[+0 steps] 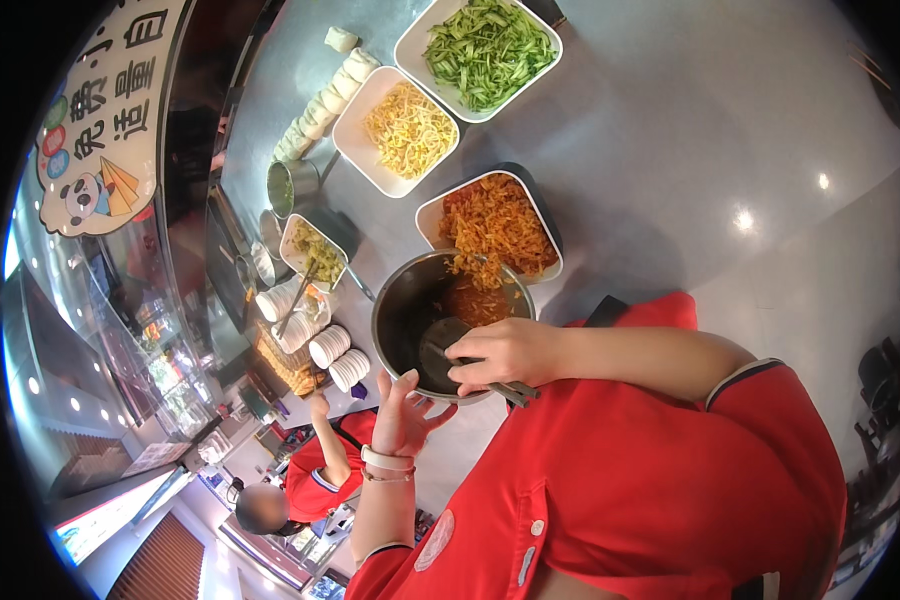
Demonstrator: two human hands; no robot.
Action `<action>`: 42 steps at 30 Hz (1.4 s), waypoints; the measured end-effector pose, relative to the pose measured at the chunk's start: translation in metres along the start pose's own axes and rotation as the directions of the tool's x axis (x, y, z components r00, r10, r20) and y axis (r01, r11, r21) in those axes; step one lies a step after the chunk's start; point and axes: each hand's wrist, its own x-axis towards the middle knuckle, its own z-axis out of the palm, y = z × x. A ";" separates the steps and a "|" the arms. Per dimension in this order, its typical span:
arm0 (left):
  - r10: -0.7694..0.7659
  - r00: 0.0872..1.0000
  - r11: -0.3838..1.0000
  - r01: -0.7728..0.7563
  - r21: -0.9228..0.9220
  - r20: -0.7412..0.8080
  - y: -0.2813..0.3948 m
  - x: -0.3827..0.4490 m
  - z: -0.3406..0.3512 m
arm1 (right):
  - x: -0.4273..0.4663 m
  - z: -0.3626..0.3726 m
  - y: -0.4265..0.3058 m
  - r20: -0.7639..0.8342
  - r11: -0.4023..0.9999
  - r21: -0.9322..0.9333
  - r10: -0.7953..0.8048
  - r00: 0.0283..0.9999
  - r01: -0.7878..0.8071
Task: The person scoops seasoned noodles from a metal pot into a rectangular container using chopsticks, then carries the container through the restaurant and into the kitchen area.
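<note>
A deep metal pot (390, 307) is tilted with its mouth toward me, against a white-lined tub of shredded orange-red vegetable (499, 221). Some shreds hang over the pot's far rim, and reddish liquid with bits lies inside. At the pot's near rim is my left hand (403, 420), thumb against the edge and fingers partly hidden below. My right hand (495, 356) reaches over the mouth and grips a dark utensil (519, 392) whose handle end sticks out by the palm. Its working end is hard to make out in the dark pot.
Beyond stand white tubs of bean sprouts (412, 131), cucumber shreds (491, 56) and chopped pickles (315, 251). Pale dough pieces (319, 112) line the metal counter (660, 142). Stacked white bowls (330, 345) are to the left, near a co-worker in red (315, 465) reaching toward a food tray (289, 364).
</note>
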 end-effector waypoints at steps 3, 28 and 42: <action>-0.008 1.000 1.000 0.009 -0.008 0.007 -0.003 0.002 -0.004 | -0.006 -0.002 0.005 0.128 0.980 -0.107 0.181 0.975 -0.168; 0.500 0.843 0.852 -0.439 0.284 -0.196 -0.008 0.053 -0.020 | 0.015 -0.056 -0.011 -0.005 0.983 -0.062 0.174 0.985 -0.174; 0.612 0.716 0.767 -0.436 0.470 -0.335 -0.007 0.017 0.038 | -0.034 -0.089 -0.009 -0.127 0.924 0.059 0.383 0.915 -0.378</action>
